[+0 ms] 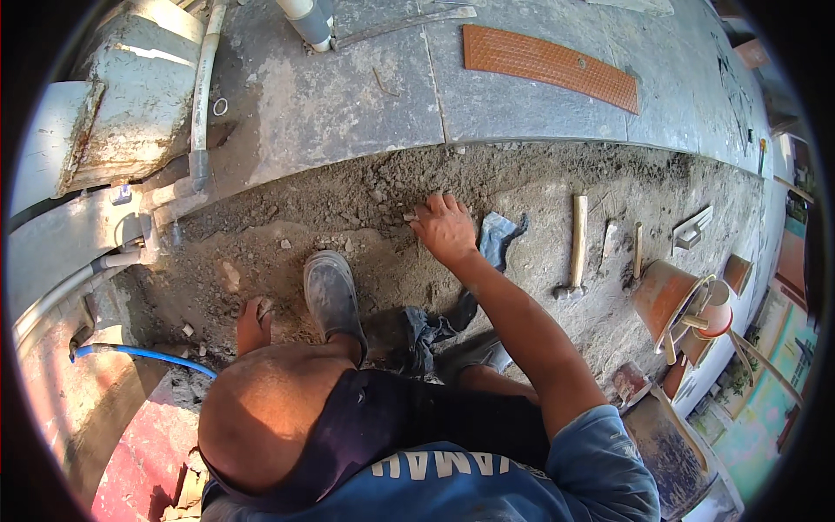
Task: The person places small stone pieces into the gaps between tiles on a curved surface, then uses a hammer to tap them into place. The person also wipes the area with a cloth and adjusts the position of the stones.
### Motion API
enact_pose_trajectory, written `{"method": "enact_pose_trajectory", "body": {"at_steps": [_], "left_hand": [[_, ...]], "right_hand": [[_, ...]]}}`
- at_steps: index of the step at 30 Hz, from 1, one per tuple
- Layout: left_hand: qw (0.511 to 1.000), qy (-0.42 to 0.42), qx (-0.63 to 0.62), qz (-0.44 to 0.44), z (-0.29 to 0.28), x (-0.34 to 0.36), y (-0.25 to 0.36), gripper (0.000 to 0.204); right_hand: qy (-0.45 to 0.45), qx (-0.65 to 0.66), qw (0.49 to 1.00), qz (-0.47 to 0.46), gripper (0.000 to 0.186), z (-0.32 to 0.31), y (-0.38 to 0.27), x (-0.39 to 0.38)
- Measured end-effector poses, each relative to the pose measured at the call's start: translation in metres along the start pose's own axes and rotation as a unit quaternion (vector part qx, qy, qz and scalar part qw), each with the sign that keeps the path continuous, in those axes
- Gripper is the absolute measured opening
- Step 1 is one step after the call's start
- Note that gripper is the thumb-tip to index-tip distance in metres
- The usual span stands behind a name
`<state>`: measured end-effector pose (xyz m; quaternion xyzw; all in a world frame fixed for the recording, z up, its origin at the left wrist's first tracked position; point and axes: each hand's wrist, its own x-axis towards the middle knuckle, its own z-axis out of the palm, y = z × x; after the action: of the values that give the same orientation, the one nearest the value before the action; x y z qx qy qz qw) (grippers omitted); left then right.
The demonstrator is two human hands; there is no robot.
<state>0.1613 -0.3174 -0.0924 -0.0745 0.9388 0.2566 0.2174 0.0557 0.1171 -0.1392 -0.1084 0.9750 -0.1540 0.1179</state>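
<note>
My right hand (pixel 445 231) reaches down to the loose grey rubble (pixel 383 187) beside the slab edge. Its fingers are curled, and a small pale stone chip (pixel 410 217) shows at the thumb tip. Left of my boot (pixel 331 291), my left hand (pixel 253 325) is low over the dirt, partly covered by my bent knee. The fingers of that hand are closed around a small greyish lump (pixel 265 306), perhaps a bit of rubble. A piece of blue cloth (pixel 497 237) lies just right of my right hand. Farther right, a hammer (pixel 578 248) with a wooden handle rests on the ground.
Grey paving slabs (pixel 348 113) border the dirt strip, with a brown textured strip (pixel 548 68) on top. Plastic pipes (pixel 205 96) and a blue hose (pixel 143 351) are at left. Rightward lie a wood-handled tool (pixel 638 248), a metal float (pixel 693 228) and a dirty orange bucket (pixel 658 300).
</note>
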Motion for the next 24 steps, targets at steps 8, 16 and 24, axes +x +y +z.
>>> {"method": "enact_pose_trajectory", "body": {"at_steps": [8,16,24], "left_hand": [[0.978,-0.013,0.196,-0.071,0.021,-0.009,0.023,0.053],[0.98,0.055,0.072,0.18,-0.032,0.066,0.103,0.038],[0.916,-0.248,-0.194,0.249,-0.042,0.139,0.275,0.021]], "right_hand": [[-0.025,-0.07,0.996,0.053,0.021,0.013,-0.006,-0.002],[-0.128,0.01,0.99,0.054,0.028,-0.007,-0.015,0.004],[-0.156,0.084,0.956,0.232,0.02,-0.173,0.117,-0.06]]}}
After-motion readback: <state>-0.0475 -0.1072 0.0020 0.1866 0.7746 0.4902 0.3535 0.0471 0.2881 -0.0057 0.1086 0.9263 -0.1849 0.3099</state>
